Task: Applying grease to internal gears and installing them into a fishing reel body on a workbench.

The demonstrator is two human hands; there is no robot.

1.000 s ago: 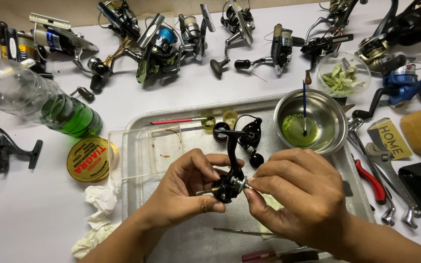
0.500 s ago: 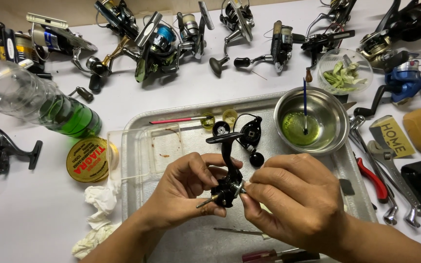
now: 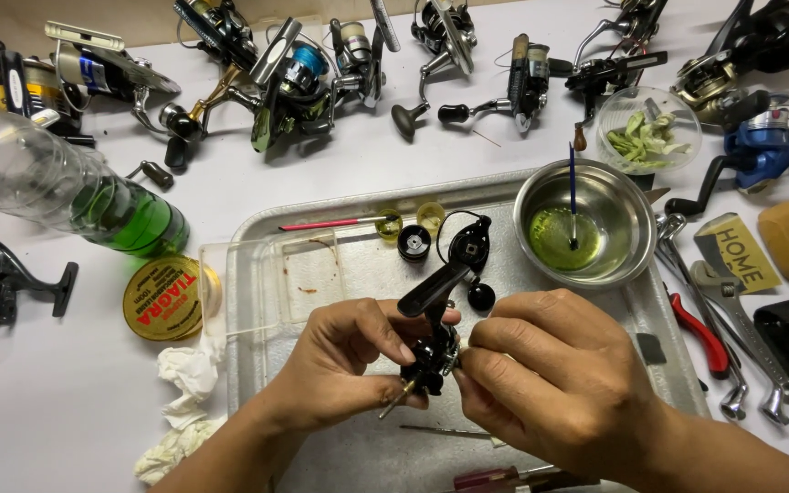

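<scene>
Head view: left hand (image 3: 340, 370) and right hand (image 3: 541, 383) pinch a glossy black reel (image 3: 433, 347), hiding its lower body.

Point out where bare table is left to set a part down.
Bare table lies lower left, bordered by the round yellow tin, crumpled tissue and tray. Some shows between the green-filled bottle and tray. The reel row on top and tools at right are crowded.

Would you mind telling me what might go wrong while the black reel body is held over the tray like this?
Both hands, left hand and right hand, pinch the black reel body above the metal tray; a slip might drop it among the loose black parts. The steel bowl of greenish liquid sits close to the right hand and might be knocked.
</scene>
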